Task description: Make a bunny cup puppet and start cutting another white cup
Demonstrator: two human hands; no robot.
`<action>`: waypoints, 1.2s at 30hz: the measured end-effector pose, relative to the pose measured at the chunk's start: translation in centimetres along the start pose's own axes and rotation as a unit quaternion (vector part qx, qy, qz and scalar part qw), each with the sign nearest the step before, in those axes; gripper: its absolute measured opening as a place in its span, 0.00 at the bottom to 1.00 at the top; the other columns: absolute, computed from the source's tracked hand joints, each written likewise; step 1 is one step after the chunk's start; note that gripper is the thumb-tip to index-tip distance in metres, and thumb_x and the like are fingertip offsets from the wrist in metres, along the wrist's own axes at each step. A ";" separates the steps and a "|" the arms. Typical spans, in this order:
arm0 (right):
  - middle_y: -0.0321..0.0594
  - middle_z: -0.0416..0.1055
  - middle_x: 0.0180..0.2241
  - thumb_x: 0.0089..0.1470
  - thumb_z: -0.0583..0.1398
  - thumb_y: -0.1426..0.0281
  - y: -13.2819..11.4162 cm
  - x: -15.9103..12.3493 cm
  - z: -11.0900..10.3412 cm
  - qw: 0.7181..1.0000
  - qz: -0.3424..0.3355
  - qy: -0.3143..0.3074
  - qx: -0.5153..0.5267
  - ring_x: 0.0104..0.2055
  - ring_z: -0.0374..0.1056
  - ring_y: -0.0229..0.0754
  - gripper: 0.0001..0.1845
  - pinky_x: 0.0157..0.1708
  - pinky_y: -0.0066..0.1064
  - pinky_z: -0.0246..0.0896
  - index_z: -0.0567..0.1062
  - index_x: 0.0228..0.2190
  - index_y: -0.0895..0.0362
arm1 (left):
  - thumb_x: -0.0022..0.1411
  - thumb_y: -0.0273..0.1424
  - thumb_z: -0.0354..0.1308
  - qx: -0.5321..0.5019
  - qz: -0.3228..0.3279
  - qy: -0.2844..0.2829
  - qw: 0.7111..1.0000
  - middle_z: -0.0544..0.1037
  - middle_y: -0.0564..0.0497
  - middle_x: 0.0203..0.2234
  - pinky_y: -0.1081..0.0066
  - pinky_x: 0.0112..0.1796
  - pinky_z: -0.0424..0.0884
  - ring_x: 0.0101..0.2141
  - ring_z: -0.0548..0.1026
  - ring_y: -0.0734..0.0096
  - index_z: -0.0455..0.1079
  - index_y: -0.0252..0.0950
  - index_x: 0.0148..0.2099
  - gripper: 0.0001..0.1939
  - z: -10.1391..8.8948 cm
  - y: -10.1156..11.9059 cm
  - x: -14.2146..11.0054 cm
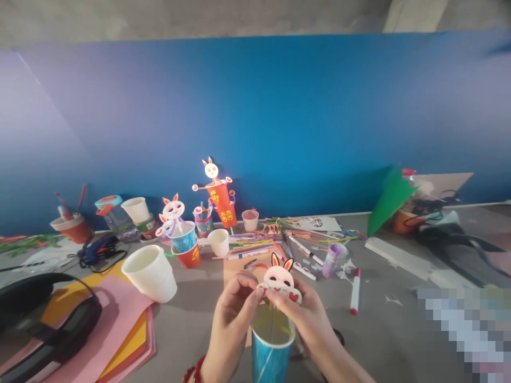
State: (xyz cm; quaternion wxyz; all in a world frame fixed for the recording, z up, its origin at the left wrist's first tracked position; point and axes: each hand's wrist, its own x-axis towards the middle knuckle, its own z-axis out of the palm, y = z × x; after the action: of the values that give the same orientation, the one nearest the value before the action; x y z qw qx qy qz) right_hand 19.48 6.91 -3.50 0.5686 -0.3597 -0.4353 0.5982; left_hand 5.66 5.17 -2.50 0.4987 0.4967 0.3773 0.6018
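Observation:
At the lower middle, a white paper rabbit with pointed ears and pink eyes stands over the mouth of a blue paper cup. My left hand pinches it at its lower left edge, thumb and fingers together. From the other side, my right hand closes on its lower right, thumb across the front beside a small white piece with a red heart. A thin stick and yellow strips show inside the cup. What lies behind the rabbit, and the tips of several fingers, is hidden.
Coloured paper sheets, a headset and a large white cup lie on the left. Finished cup rabbits stand at the back. Pipe cleaners, a glitter jar and a red marker lie beyond my hands.

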 end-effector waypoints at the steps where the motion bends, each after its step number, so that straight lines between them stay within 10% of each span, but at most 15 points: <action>1: 0.39 0.78 0.27 0.44 0.72 0.58 0.0 -0.1 0.0 1.000 -0.001 0.004 -0.007 0.27 0.70 0.40 0.17 0.28 0.25 0.65 0.82 0.32 0.57 | 0.62 0.35 0.65 0.000 -0.001 0.000 1.000 0.74 0.53 0.30 0.75 0.36 0.71 0.33 0.73 0.71 0.71 0.36 0.34 0.09 0.0 0.0 0.0; 10: 0.38 0.75 0.23 0.44 0.71 0.59 -0.3 -0.4 -0.1 0.999 -0.006 0.028 -0.023 0.23 0.66 0.38 0.16 0.22 0.24 0.61 0.82 0.29 0.59 | 0.65 0.33 0.62 -0.026 -0.007 -0.045 0.999 0.77 0.51 0.34 0.76 0.39 0.71 0.37 0.75 0.69 0.72 0.38 0.39 0.05 -0.1 0.1 -0.6; 29: 0.44 0.80 0.25 0.44 0.72 0.56 0.3 -0.3 -0.3 0.998 -0.013 0.056 -0.011 0.26 0.75 0.45 0.19 0.27 0.29 0.69 0.82 0.29 0.59 | 0.59 0.38 0.67 -0.001 0.010 0.053 0.999 0.77 0.52 0.33 0.72 0.39 0.73 0.36 0.76 0.67 0.70 0.41 0.51 0.19 -0.1 0.4 -0.6; 36: 0.44 0.80 0.25 0.43 0.73 0.55 0.0 -0.3 -0.2 0.998 -0.016 0.053 -0.012 0.27 0.75 0.46 0.20 0.28 0.30 0.69 0.82 0.27 0.60 | 0.58 0.40 0.67 0.098 0.019 0.041 0.994 0.72 0.55 0.21 0.78 0.23 0.62 0.21 0.64 0.76 0.74 0.37 0.30 0.12 -0.7 0.1 -0.3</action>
State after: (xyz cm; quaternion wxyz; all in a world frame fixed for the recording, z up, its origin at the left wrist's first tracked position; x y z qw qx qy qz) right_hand 19.63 6.61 -3.62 0.5961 -0.3905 -0.4174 0.5638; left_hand 5.00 4.91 -2.62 0.4203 0.5251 0.4451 0.5912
